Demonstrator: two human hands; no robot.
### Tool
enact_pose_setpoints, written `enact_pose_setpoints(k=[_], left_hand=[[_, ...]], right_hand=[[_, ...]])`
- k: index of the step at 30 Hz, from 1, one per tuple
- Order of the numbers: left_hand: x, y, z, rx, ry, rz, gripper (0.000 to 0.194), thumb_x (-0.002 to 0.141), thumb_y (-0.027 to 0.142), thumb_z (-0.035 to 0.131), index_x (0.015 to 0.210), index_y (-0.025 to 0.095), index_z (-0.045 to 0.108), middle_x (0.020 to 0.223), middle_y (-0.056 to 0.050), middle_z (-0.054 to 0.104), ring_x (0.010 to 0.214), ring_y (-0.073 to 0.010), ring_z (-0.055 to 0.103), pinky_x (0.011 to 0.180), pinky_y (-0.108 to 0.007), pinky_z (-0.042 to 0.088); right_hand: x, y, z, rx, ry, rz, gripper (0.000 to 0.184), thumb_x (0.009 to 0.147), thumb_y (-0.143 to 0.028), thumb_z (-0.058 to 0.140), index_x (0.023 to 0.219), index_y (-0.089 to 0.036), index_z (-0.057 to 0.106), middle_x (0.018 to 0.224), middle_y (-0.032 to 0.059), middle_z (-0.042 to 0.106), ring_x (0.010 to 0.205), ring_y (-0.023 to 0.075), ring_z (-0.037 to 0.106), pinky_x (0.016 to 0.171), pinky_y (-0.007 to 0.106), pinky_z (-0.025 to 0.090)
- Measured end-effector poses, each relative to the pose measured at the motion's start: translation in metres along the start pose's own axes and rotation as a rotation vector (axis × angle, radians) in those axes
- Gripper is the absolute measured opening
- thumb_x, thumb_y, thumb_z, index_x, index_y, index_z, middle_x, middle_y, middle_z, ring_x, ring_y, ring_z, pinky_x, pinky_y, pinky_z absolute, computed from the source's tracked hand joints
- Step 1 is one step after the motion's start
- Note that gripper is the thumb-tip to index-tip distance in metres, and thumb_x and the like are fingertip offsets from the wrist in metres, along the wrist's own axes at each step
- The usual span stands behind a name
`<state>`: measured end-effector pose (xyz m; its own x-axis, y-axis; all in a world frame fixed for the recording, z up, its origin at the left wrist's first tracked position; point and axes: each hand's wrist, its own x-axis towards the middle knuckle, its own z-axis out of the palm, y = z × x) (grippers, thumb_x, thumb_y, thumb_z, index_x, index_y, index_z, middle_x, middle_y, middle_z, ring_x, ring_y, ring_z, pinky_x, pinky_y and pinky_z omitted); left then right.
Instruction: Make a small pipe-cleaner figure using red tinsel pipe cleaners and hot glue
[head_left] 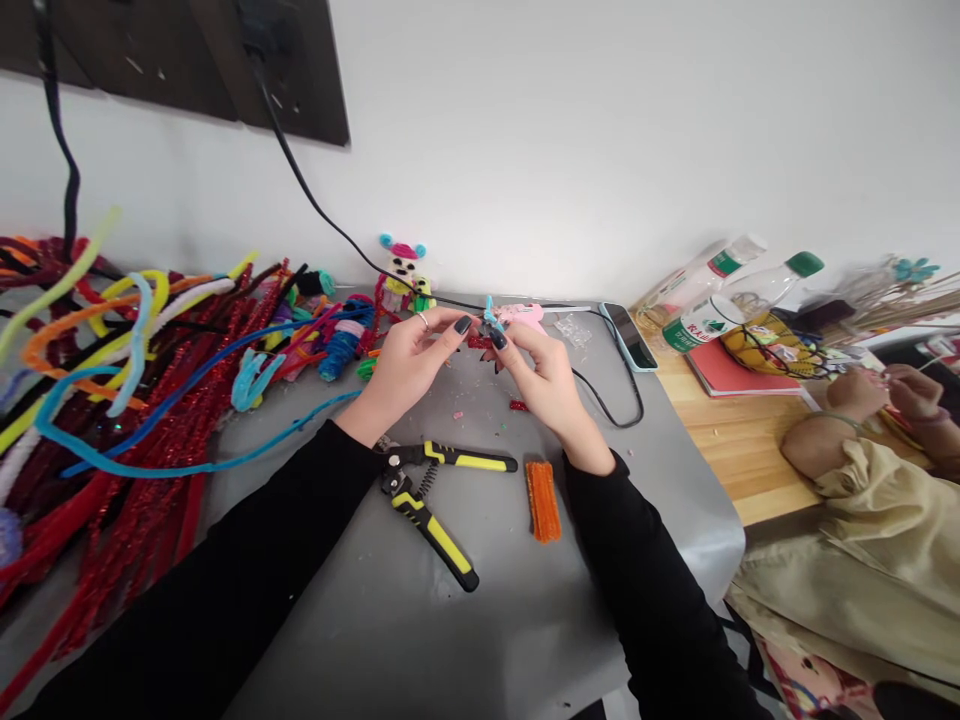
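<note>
My left hand (411, 368) and my right hand (544, 378) meet above the far part of the grey table cover, thumbs and fingertips pinched together. Between them is a small pipe cleaner piece, with a light blue end (490, 308) sticking up and sparkly red (478, 342) below. My fingers hide most of it. Nearer me, yellow-and-black wire strippers (442, 530) lie with their handles spread, the jaws partly hidden by my left wrist. A short bundle of orange pipe cleaners (544, 502) rests beside my right forearm.
Many coloured pipe cleaners (150, 400) pile up at left. Small pipe cleaner figures (405, 272) stand by the wall. A black cable (315, 205) runs down across the table, near a phone (628, 335). At right are bottles (780, 285), a red notebook (731, 370) and another person's hands (862, 390).
</note>
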<state>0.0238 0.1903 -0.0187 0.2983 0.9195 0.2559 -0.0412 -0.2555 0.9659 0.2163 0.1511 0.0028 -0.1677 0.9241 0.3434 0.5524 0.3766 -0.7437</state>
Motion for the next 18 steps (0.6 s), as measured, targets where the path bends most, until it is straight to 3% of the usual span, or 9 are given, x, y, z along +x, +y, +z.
enact_pose_setpoints(k=[8, 13, 15, 18], left_hand=[[-0.003, -0.002, 0.001, 0.309, -0.095, 0.145, 0.053, 0.106, 0.063, 0.044, 0.093, 0.018, 0.068, 0.085, -0.006, 0.072, 0.073, -0.0194, 0.062, 0.069, -0.030, 0.045], [-0.002, -0.007, 0.000, 0.444, -0.069, 0.214, 0.045, 0.109, 0.052, 0.039, 0.081, 0.022, 0.056, 0.070, -0.003, 0.059, 0.070, -0.0204, 0.058, 0.069, -0.031, 0.044], [-0.002, -0.008, 0.000, 0.450, -0.037, 0.261, 0.042, 0.109, 0.049, 0.040, 0.083, 0.022, 0.058, 0.076, -0.005, 0.063, 0.073, -0.0216, 0.061, 0.072, -0.032, 0.046], [-0.003, -0.008, 0.000, 0.449, 0.000, 0.316, 0.033, 0.108, 0.041, 0.042, 0.101, 0.021, 0.068, 0.099, -0.009, 0.073, 0.090, -0.0238, 0.068, 0.084, -0.033, 0.051]], right_hand=[[0.001, -0.001, 0.001, 0.049, -0.014, -0.022, 0.056, 0.104, -0.069, 0.045, 0.076, -0.023, 0.055, 0.074, 0.0014, 0.058, 0.073, 0.0174, 0.051, 0.071, 0.032, 0.040], [0.001, -0.001, 0.003, 0.032, -0.030, -0.032, 0.057, 0.105, -0.069, 0.042, 0.075, -0.022, 0.055, 0.073, 0.0011, 0.057, 0.071, 0.0171, 0.050, 0.069, 0.032, 0.039], [0.001, -0.001, 0.004, 0.017, -0.027, -0.034, 0.057, 0.106, -0.069, 0.041, 0.075, -0.023, 0.055, 0.073, 0.0014, 0.058, 0.072, 0.0175, 0.050, 0.069, 0.032, 0.040], [0.001, 0.001, 0.004, -0.019, -0.007, -0.021, 0.056, 0.106, -0.068, 0.040, 0.076, -0.023, 0.055, 0.075, 0.0023, 0.059, 0.073, 0.0185, 0.053, 0.071, 0.033, 0.041]])
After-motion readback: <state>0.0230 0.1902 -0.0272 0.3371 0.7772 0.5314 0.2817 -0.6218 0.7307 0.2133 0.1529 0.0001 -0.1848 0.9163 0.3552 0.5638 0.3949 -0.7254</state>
